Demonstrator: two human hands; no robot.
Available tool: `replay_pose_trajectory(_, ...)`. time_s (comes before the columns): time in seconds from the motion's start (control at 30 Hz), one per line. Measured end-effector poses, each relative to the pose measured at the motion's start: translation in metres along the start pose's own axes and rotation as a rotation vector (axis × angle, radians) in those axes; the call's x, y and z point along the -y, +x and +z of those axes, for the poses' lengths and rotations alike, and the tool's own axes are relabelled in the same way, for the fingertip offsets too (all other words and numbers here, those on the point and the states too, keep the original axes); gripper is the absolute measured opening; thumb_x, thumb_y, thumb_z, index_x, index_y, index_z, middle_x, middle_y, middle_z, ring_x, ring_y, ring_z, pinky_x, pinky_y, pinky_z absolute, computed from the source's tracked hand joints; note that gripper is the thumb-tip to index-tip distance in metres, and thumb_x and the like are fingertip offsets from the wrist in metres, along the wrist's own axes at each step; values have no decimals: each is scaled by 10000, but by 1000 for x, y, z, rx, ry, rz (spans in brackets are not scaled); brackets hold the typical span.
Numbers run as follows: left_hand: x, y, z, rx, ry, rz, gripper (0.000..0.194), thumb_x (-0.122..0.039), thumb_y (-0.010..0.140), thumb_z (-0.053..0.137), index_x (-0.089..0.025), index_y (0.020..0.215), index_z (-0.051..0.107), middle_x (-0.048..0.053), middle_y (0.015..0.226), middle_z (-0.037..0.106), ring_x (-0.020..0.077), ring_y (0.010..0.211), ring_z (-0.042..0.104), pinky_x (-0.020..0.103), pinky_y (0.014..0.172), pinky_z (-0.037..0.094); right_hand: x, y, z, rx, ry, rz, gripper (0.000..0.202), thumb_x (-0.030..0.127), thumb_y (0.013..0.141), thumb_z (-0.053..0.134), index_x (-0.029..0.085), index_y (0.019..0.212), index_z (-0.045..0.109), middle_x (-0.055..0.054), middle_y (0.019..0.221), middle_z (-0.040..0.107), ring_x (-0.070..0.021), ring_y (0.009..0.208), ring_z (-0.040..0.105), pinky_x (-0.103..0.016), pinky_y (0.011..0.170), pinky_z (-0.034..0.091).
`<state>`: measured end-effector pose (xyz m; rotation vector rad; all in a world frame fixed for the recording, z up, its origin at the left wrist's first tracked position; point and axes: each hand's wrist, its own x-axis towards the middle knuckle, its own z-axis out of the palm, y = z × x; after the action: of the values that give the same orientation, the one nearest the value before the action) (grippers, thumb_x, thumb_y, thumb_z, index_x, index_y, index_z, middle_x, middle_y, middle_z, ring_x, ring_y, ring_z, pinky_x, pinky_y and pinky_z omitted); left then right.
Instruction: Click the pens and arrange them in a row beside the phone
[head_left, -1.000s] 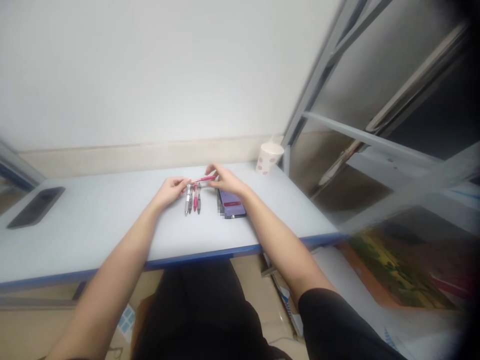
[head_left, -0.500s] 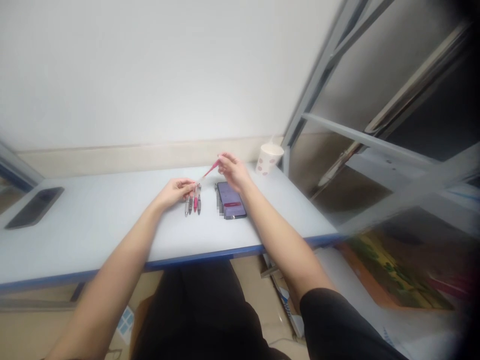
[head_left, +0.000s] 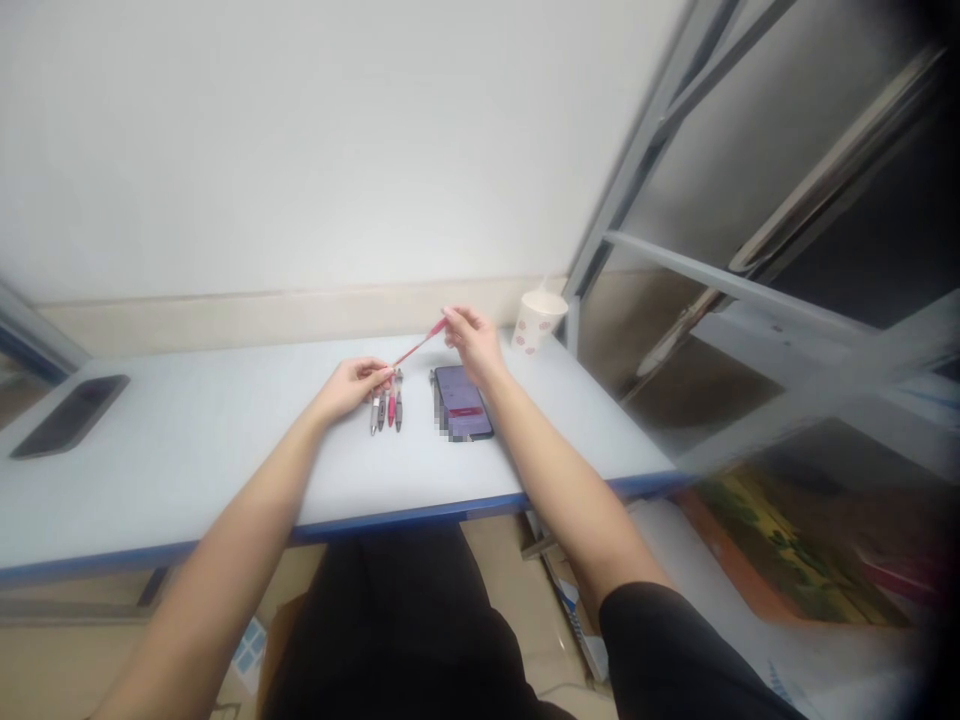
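Pale wall (head_left: pixel 315 140) behind, light-topped table (head_left: pixel 210 430) below it, metal shelf frame (head_left: pixel 637 160) on the right.

Hands: right hand (head_left: pixel 472 342) raised, thumb and fingers pinching the upper end of a red pen part (head_left: pixel 416 347). Left hand (head_left: pixel 362 382) lower, fingertips closed at the part's lower end; exact contact hidden.

Dark phone-like slab (head_left: pixel 71 415) far left, flat. Smartphone (head_left: pixel 463 395), screen lit, flat just below the right hand. Patterned paper cup (head_left: pixel 536 328) at the back, beyond that hand. Row of four pens (head_left: pixel 387 410) side by side, upper ends partly behind the left fingers.

Red pen part: spans hand to hand above the pens, slanted, right end higher. Thicker toward the right, thin stem toward the left; looks like a refill. Likely very light, smooth, a bit slippery; stem probably flexes. Best hold: thicker end; only a light fingertip pinch on the stem.
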<state>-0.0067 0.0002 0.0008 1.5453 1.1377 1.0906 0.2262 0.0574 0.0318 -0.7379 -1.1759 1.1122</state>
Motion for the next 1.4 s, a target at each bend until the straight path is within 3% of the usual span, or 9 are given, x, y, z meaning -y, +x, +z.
replay_pose_trajectory(0.17, -2, 0, 1, 20, -18, 0, 400, -546, 798, 836, -161, 901, 799, 59, 706, 689, 134, 582, 570, 251, 544, 433, 0, -3, -1, 64, 0, 38, 448, 550, 692, 871, 198, 889, 678, 23, 725, 580, -102, 631, 470, -253, 576, 406)
replay_pose_trajectory(0.37, -1, 0, 0, -2, -66, 28, 467, -610, 780, 838, -156, 886, 813, 10, 617, 591, 111, 536, 499, 243, 538, 409, 8, -12, -8, 373, -295, 117, 401, 523, 747, 829, 154, 883, 753, -39, 813, 704, -133, 723, 570, -269, 654, 443)
replay_pose_trajectory(0.57, -3, -2, 0, -80, -24, 61, 477, -591, 728, 880, -147, 897, 843, 43, 683, 689, 118, 579, 505, 260, 578, 411, 10, -12, -11, 405, -673, 123, 604, 648, 934, 606, 170, 565, 601, 1, 483, 532, -123, 517, 484, -292, 621, 417)
replay_pose_trajectory(0.7, -4, -1, -3, -104, 8, 75, 508, -614, 715, 878, -143, 905, 858, 57, 713, 722, 126, 611, 522, 267, 612, 424, 17, -10, -20, 568, -627, 200, 424, 579, 882, 735, 155, 851, 735, -22, 636, 689, -134, 582, 578, -262, 605, 441)
replay_pose_trajectory(0.8, -3, 1, -5, -108, 28, 78, 534, -633, 709, 874, -140, 915, 862, 63, 714, 728, 133, 615, 536, 274, 618, 428, 17, -8, -22, 561, -514, 150, 356, 501, 837, 808, 162, 910, 727, -29, 737, 735, -131, 644, 619, -242, 628, 479)
replay_pose_trajectory(0.93, -1, 1, -3, -98, 51, 88, 552, -642, 733, 856, -139, 959, 864, 81, 761, 755, 145, 634, 569, 280, 626, 445, 14, -7, -22, 559, -603, 201, 536, 593, 1012, 553, 164, 703, 638, -39, 590, 673, -120, 515, 565, -255, 579, 479)
replay_pose_trajectory(1.07, 2, 2, 1, -102, 35, 61, 598, -678, 702, 860, -135, 952, 861, 88, 772, 762, 163, 671, 610, 286, 644, 483, 18, -7, -25, 624, -550, 150, 291, 422, 859, 820, 169, 960, 718, -34, 796, 770, -130, 629, 654, -246, 637, 509)
replay_pose_trajectory(1.2, 3, 2, 4, -110, 22, 45, 625, -695, 683, 861, -129, 947, 855, 85, 763, 758, 176, 692, 632, 294, 659, 509, 18, -7, -24, 563, -625, 185, 493, 554, 994, 624, 157, 704, 665, -38, 577, 678, -128, 491, 576, -264, 563, 469)
replay_pose_trajectory(1.4, 6, 4, 3, -118, 18, 60, 600, -678, 697, 860, -136, 954, 853, 88, 780, 765, 178, 698, 639, 299, 668, 519, 14, -7, -19, 556, -541, 147, 418, 539, 941, 718, 156, 776, 688, -37, 635, 715, -136, 557, 635, -252, 605, 511)
